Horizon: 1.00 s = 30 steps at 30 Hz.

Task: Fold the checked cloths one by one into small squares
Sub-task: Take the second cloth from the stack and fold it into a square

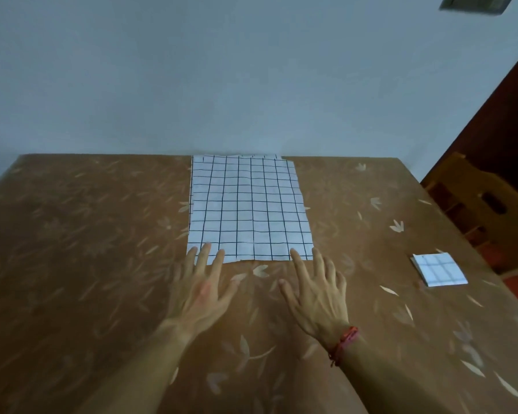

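A white cloth with a black check [247, 209] lies spread flat in the middle of the table, its far edge at the wall. My left hand [201, 286] is flat and spread, fingertips over the cloth's near left corner. My right hand [314, 291], a red thread band on its wrist, is also spread, fingertips at the near right corner. Neither hand grips anything. A folded checked cloth [438, 269] sits as a small square stack at the table's right.
The table is covered by a brown leaf-patterned cloth [87, 249] and stands against a pale blue wall [222, 85]. A wooden chair [488, 204] stands beyond the table's right edge, with a dark door behind it.
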Tool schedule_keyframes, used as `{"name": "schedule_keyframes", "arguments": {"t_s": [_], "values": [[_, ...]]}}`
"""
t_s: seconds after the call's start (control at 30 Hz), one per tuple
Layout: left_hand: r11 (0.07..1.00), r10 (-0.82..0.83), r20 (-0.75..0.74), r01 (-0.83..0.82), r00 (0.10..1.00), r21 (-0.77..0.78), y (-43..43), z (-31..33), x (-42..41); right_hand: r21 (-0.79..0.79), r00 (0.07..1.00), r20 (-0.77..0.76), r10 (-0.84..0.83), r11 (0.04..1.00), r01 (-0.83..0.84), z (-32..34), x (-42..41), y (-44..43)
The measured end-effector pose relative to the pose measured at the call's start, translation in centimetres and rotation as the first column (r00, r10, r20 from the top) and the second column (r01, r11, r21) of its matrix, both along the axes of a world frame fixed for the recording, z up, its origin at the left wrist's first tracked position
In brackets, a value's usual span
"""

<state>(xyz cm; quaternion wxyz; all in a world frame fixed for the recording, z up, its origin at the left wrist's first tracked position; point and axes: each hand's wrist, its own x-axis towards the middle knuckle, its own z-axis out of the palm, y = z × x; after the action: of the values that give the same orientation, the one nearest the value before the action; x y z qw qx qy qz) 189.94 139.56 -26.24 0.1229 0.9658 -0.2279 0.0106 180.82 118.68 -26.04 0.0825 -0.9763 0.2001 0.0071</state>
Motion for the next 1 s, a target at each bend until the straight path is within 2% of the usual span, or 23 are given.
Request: {"name": "schedule_keyframes", "arguments": {"t_s": [0.07, 0.3, 0.47, 0.6, 0.87, 1.0], "values": [[0.999, -0.008, -0.039, 0.009, 0.999, 0.033, -1.1, -1.6, 1.8, -0.061, 0.999, 0.042, 0.007, 0.998, -0.005, -1.4, 1.6, -0.9], [0.997, -0.002, 0.030, 0.000, 1.000, 0.077, -3.5, -7.1, 7.4, -0.107, 0.998, 0.043, 0.047, 0.993, -0.042, -7.2, 7.3, -3.8], [0.996, -0.006, 0.029, 0.003, 1.000, 0.092, -4.5, -9.6, 9.0, -0.041, 0.996, 0.018, 0.084, 0.996, -0.083, -9.3, 10.0, -4.8], [0.990, -0.011, -0.012, 0.013, 1.000, 0.137, -4.5, -10.5, 9.3, -0.073, 0.992, 0.018, 0.121, 0.990, -0.120, -10.4, 10.6, -5.0], [0.997, -0.017, 0.024, 0.015, 1.000, 0.073, -4.9, -10.2, 8.7, -0.144, 0.987, 0.085, 0.140, 0.982, -0.126, -11.2, 10.2, -4.7], [0.998, -0.057, 0.109, 0.056, 0.992, 0.009, -5.1, -10.1, 8.8, -0.144, 0.977, 0.124, 0.175, 0.977, -0.156, -10.9, 10.1, -4.7]]}}
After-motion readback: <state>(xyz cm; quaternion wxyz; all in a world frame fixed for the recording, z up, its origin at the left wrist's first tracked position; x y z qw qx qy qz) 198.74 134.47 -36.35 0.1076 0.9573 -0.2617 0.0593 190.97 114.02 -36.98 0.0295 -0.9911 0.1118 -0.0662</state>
